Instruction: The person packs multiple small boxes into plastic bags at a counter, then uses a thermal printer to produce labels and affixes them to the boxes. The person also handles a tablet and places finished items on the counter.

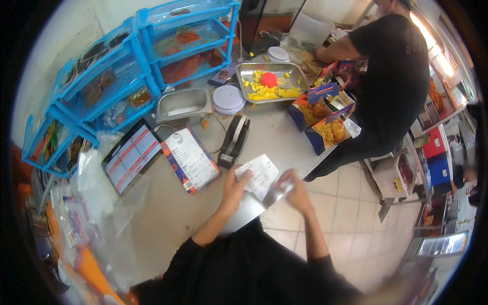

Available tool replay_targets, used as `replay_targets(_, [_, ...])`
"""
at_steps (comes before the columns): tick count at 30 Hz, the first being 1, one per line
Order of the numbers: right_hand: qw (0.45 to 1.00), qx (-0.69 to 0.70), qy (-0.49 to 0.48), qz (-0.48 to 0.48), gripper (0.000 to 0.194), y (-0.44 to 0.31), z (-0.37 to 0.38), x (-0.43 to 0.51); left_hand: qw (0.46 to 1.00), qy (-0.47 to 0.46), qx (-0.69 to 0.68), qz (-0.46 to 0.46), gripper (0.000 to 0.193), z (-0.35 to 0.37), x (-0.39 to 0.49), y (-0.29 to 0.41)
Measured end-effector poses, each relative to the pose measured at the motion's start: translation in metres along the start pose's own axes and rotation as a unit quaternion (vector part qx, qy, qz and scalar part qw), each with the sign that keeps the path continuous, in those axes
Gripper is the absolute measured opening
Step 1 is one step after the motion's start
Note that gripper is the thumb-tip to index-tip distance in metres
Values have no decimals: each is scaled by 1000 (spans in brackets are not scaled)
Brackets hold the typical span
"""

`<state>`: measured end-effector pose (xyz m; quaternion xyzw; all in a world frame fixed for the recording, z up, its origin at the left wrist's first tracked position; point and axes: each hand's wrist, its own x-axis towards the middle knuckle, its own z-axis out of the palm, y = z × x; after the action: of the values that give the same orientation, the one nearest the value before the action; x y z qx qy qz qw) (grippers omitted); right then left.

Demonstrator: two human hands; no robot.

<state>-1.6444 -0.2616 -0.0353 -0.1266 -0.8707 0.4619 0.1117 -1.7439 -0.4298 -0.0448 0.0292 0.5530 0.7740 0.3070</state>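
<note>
My left hand (232,190) pinches a printed paper receipt (260,176) between thumb and fingers, above the table's front edge. My right hand (297,192) is just right of the receipt with its fingers curled. It is blurred, and a pale shiny patch lies at its fingertips; whether they grip something is unclear. Beyond my left hand stands a black tape dispenser (233,142) with a roll in it. Left of that, a longer receipt (190,158) lies on a dark blue and orange carton (173,166).
A tablet (132,156), plastic bags (95,179) and blue basket racks (108,87) are left. Behind are a small steel pan (183,105), a kitchen scale (228,98) and a steel tray (248,95) of yellow food. Open food boxes (316,139) sit right, near a co-worker (392,72).
</note>
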Motion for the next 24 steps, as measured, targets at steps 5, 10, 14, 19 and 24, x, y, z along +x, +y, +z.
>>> replay_targets(5, [872,-384,284,112,41,93,-56,53,999,6,-49,22,28,-29,-15,22])
replay_targets(10, [903,-377,197,61,44,138,-67,55,999,19,-27,43,29,-46,-37,43])
replay_targets(14, [912,-368,179,-19,38,107,-34,32,998,8,-16,53,28,-55,-46,52])
replay_targets(19, [948,-294,96,-69,29,34,45,-12,998,-16,-38,42,27,-61,-52,49])
replay_targets(24, [979,161,117,-38,28,-37,77,-29,991,3,62,116,25,-68,-56,31])
